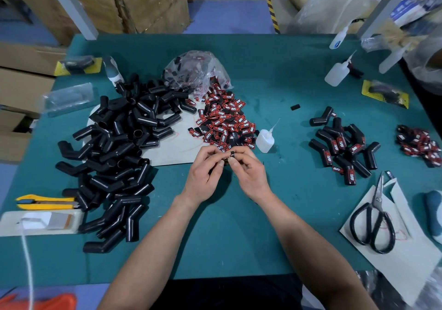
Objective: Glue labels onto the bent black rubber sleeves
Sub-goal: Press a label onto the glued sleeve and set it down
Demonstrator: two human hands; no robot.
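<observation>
Your left forearm (153, 233) and right forearm (306, 233) reach in from the lower edge and angle toward each other, bare to the elbow. Your left hand (204, 170) and right hand (250, 170) meet at the fingertips, almost touching, with thumbs on the near side and fingers curled over the far side. Both pinch one small black piece (230, 155) between them.

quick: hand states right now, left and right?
Left hand: pinching the small black labelled piece.
Right hand: pinching the same piece from the other side.
</observation>
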